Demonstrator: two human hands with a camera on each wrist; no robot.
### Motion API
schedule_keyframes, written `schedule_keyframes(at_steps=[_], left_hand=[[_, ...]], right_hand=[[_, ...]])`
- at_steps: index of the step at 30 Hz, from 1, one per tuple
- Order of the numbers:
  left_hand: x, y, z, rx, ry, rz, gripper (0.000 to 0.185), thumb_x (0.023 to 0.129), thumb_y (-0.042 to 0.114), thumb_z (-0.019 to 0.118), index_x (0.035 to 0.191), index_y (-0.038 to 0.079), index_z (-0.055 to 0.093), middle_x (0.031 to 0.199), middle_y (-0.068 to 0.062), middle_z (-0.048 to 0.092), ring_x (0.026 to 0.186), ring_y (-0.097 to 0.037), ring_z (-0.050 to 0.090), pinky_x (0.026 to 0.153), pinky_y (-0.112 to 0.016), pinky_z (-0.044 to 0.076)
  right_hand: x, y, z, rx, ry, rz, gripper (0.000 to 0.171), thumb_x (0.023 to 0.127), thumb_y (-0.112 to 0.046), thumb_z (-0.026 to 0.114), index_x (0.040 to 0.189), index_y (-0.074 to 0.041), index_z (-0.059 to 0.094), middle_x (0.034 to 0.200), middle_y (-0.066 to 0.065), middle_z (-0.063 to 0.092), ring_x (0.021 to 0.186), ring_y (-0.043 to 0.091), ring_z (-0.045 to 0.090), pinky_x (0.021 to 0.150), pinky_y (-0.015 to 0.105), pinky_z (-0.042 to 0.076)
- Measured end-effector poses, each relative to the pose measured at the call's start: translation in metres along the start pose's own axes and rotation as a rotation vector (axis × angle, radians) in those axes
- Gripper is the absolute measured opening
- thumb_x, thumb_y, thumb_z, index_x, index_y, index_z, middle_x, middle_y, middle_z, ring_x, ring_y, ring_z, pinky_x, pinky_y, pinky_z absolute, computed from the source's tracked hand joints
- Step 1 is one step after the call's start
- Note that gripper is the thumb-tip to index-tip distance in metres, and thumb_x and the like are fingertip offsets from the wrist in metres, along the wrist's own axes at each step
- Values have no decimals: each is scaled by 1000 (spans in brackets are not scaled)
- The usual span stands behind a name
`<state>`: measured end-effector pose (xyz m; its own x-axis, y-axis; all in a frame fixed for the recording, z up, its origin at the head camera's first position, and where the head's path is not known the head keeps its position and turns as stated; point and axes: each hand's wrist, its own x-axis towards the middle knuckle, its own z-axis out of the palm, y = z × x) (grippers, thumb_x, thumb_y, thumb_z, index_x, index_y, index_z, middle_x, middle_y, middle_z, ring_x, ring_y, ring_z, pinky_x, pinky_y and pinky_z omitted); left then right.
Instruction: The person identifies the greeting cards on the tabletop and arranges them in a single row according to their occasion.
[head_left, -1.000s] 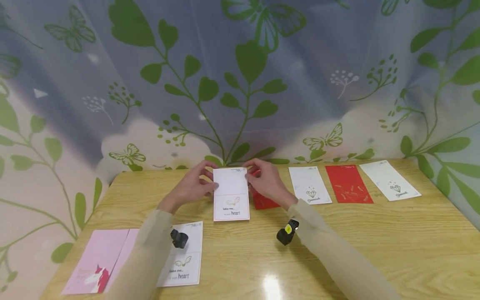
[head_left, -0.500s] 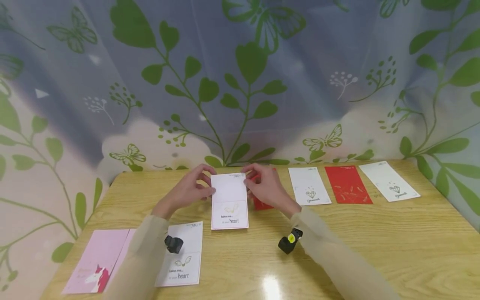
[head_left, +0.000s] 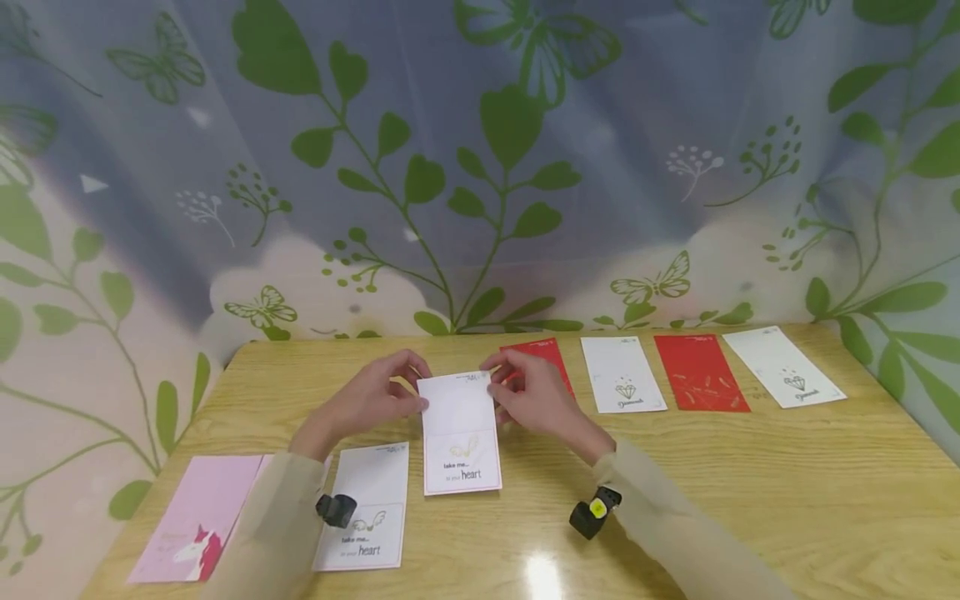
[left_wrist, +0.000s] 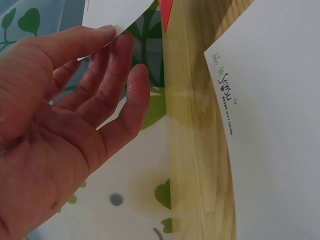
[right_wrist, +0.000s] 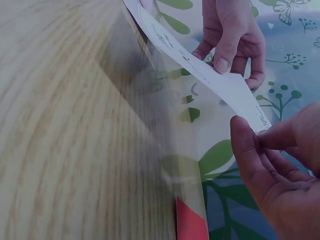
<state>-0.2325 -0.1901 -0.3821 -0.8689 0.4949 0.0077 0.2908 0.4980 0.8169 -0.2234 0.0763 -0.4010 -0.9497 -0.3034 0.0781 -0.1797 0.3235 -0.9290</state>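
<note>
Between my two hands is a white card [head_left: 459, 417] with gold wings and the words "take me... to your heart", its lettered end toward me. My left hand [head_left: 367, 402] pinches its left edge between thumb and fingers. On the opposite side, the thumb and fingers of my right hand [head_left: 542, 398] pinch the right edge near the top corner. The right wrist view shows the card [right_wrist: 215, 82] tilted, its gripped end above the table. A matching white winged card [head_left: 375, 479] lies to the left, partly behind my left sleeve.
A pink card with a unicorn [head_left: 197, 521] lies at the left on the wooden table [head_left: 750, 492]. Along the back right lie a red card [head_left: 551, 354], a white diamond card [head_left: 621, 367], another red card [head_left: 701, 371] and another diamond card [head_left: 783, 367]. A patterned curtain [head_left: 420, 275] hangs behind.
Both hands have drawn the white winged card toward me, away from the back edge. More of the nearest red card now shows behind my right hand. The other cards lie still.
</note>
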Motion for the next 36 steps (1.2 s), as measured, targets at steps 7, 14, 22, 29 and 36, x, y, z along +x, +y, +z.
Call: schedule_keyframes(at_steps=[7, 14, 22, 29, 36], left_hand=[[-7, -1, 4, 20, -7, 21, 29, 91, 4, 74, 116, 2, 59, 105, -15, 63, 84, -18, 67, 80, -27, 56], [-16, -1, 6, 86, -28, 14, 21, 91, 8, 75, 109, 7, 64, 104, -10, 66, 90, -18, 65, 78, -25, 55], [-19, -7, 11, 124, -75, -10, 17, 89, 8, 77, 102, 7, 65, 103, -9, 69, 95, -19, 68, 79, -26, 57], [-18, -6, 14, 180, -101, -40, 15, 89, 8, 77, 99, 10, 66, 100, -3, 70, 100, -19, 70, 86, -33, 56], [-19, -10, 20, 304, -86, -65, 16, 88, 11, 79, 96, 16, 66, 101, 0, 67, 98, -19, 61, 94, -43, 50]], right_hand=[[-10, -1, 0, 23, -54, 9, 28, 95, 0, 66, 120, -11, 66, 103, 13, 64, 73, 37, 69, 64, 47, 62], [-19, 0, 4, 14, -136, 5, 27, 95, 3, 64, 119, -8, 65, 103, 14, 63, 65, 26, 69, 63, 45, 62], [-24, 1, 6, -43, -217, 32, 25, 96, 0, 65, 119, -10, 64, 101, 11, 60, 70, 24, 68, 62, 39, 62], [-25, 6, 8, -73, -274, 12, 24, 96, 0, 65, 117, -11, 64, 99, 10, 60, 70, 20, 68, 61, 35, 62], [-25, 9, 13, -315, -290, -81, 21, 95, -7, 69, 114, -15, 65, 93, -1, 65, 70, 13, 62, 62, 26, 55]])
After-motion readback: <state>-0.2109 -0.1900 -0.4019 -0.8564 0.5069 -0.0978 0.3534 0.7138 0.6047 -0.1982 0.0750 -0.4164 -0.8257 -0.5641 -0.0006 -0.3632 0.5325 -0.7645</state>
